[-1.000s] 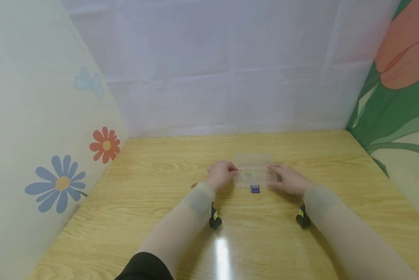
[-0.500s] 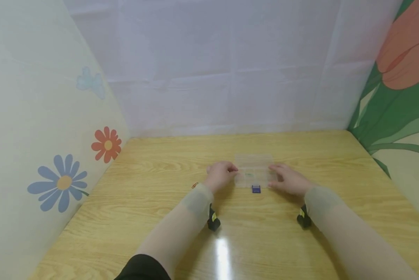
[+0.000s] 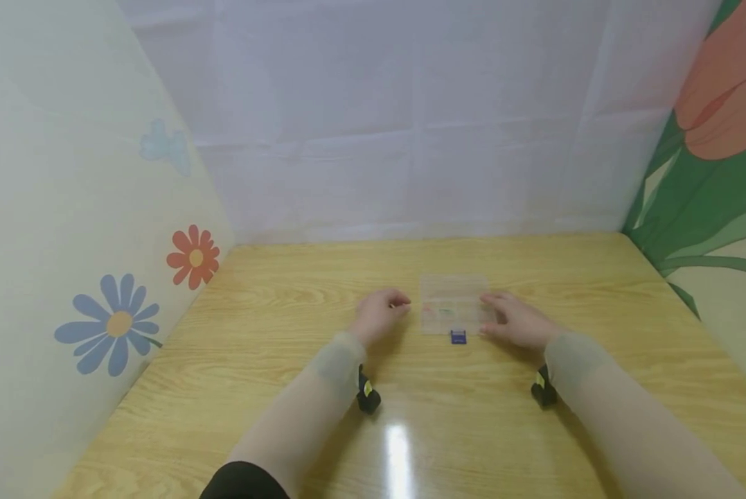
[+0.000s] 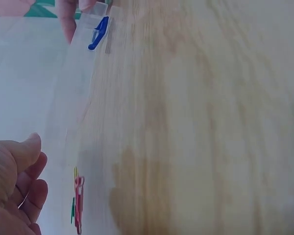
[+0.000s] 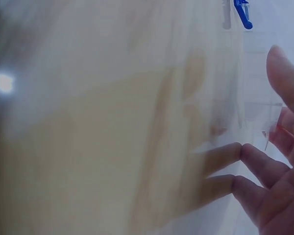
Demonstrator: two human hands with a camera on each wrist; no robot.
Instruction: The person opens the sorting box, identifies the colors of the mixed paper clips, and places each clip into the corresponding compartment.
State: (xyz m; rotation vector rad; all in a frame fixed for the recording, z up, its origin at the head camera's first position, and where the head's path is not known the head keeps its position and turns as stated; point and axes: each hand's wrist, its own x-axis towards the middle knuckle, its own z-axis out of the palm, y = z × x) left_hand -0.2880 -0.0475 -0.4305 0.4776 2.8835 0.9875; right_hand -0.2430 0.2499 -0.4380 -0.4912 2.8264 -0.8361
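Observation:
A clear plastic compartment box point(image 3: 435, 327) lies on the table with its lid point(image 3: 454, 284) tipped back and a blue latch point(image 3: 458, 337) at its front. My left hand point(image 3: 380, 315) is a little left of the box, apart from it; its fingers are loosely curled with nothing visible between them. In the left wrist view, pink, yellow and green paper clips point(image 4: 79, 203) show through the box wall. My right hand point(image 3: 519, 320) holds the box's right end, thumb towards the front and fingers towards the back. The right wrist view shows the blue latch point(image 5: 244, 13) beyond the thumb.
The wood-grain table point(image 3: 273, 291) runs back to a pale hanging cloth point(image 3: 373, 125). Flower-printed panels point(image 3: 120, 324) stand at both sides. A bright reflection lies on the table's near part. A small dark device point(image 3: 368, 394) is strapped to each wrist.
My left hand has drawn away from the box to the left. Its forearm now covers the spot where an orange paper clip lay. My right hand stays at the box's right end.

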